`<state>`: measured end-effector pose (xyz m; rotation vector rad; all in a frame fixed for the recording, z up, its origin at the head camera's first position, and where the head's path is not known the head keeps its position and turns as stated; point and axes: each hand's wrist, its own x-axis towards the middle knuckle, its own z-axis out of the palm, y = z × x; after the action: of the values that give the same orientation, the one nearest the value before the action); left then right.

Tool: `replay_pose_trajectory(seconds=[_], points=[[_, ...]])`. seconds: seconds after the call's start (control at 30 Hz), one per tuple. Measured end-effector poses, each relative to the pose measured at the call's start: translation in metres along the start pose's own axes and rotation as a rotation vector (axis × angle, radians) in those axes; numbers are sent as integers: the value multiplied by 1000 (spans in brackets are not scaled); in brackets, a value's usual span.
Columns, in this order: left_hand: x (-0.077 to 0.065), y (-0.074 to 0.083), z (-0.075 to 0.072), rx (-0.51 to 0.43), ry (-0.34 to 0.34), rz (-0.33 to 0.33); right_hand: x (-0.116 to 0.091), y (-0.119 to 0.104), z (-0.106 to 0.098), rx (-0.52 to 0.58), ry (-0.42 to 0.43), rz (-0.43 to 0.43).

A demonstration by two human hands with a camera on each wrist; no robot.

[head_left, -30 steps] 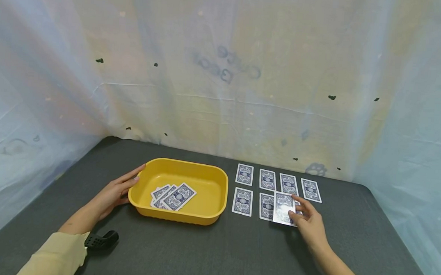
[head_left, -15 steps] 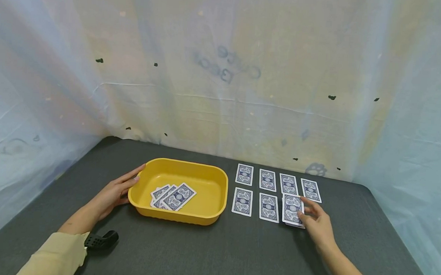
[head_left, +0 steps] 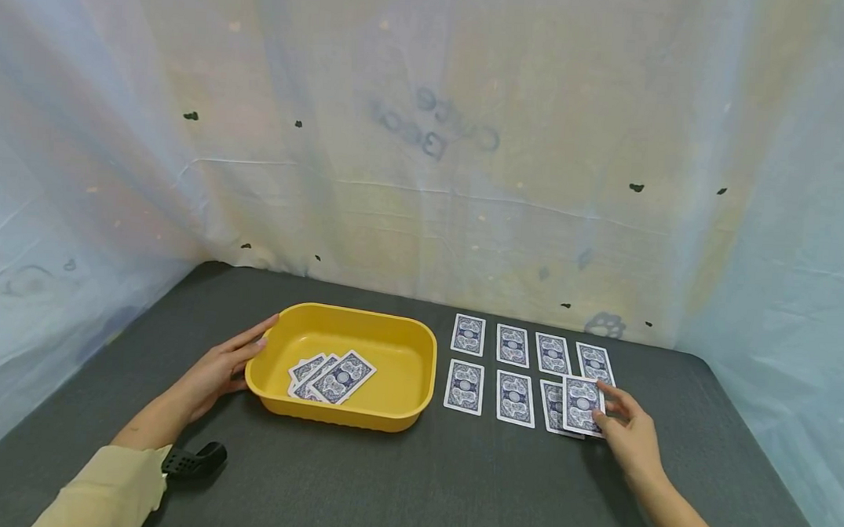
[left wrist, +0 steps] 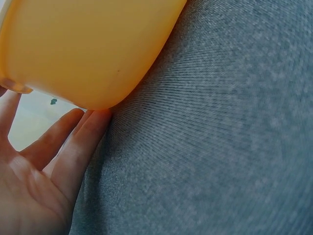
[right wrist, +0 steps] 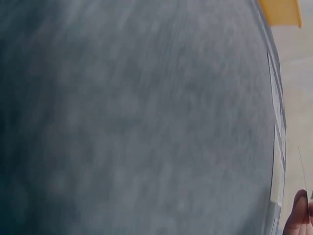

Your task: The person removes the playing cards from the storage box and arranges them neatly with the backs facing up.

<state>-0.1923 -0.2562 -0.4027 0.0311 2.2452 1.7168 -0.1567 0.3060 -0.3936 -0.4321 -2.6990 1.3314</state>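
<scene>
My right hand (head_left: 630, 434) pinches a playing card (head_left: 581, 404) by its right edge, thumb on top, with the blue patterned back facing up. The held card overlaps another playing card (head_left: 551, 403) in the front row and the lower part of the back row's rightmost card (head_left: 594, 361). In the right wrist view, only the thumb and fingertips (right wrist: 298, 210) show, with the card edge-on. My left hand (head_left: 215, 372) rests at the left end of a yellow plastic bin (head_left: 396, 372), its fairly straight fingers (left wrist: 80, 147) touching the outer wall and rim.
Several face-down cards (head_left: 342, 376) lie fanned in the bin. Two rows of face-down cards, including one (head_left: 464, 386) nearest the bin, lie right of it on the dark grey table (head_left: 419, 491). A pale sheet (head_left: 468, 179) hangs behind and at both sides.
My right hand has moved to the right with the held card, from over the second front-row card, past the third, to that card's right side. The left hand and bin have not moved.
</scene>
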Motion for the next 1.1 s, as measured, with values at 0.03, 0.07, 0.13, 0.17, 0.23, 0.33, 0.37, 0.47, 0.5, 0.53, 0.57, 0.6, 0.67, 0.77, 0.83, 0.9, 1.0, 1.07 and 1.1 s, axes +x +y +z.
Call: replay_pose_trajectory(seconds=[0.03,0.07,0.13,0.17,0.23,0.33,0.37,0.47,0.5,0.53,0.57,0.6,0.67,0.77,0.83,0.9,1.0,1.07,1.1], points=[[0,0,0,0,1,-1,1,1,-1,-9,0,4],[0,0,0,0,2,-2,1,2,-3,-20,-3,7],[0,0,0,-1,3,-4,2,4,-6,-35,-3,12],[0,0,0,-1,3,-5,2,5,-7,-42,-5,11],[0,0,0,-4,2,-5,3,7,-10,-54,-3,12],[-1,0,0,-9,-1,0,5,10,-14,-69,14,7],[-1,0,0,-10,-3,2,6,11,-16,-77,23,8],[-1,0,0,-13,-4,6,9,16,-19,-100,41,5],[-1,0,-1,-14,-4,7,10,17,-21,-109,48,3],[-1,0,-1,-14,-5,7,10,18,-22,-123,52,1],[-1,0,-1,-14,-5,7,12,20,-23,-137,54,-2],[-1,0,-1,-14,-5,6,13,21,-24,-152,52,-7],[-1,0,-1,-15,-4,4,14,23,-26,-180,51,-10],[-1,0,0,-13,-2,2,16,24,-28,-205,45,-10],[-1,0,0,-5,-3,6,17,24,-28,-218,42,-1],[-1,-1,0,1,-4,13,18,24,-27,-235,41,1],[-1,-1,0,9,-5,20,20,24,-27,-274,37,-6],[-1,-1,0,8,-4,20,21,24,-28,-304,27,-26],[-1,-1,0,8,-4,19,22,24,-28,-319,18,-37]])
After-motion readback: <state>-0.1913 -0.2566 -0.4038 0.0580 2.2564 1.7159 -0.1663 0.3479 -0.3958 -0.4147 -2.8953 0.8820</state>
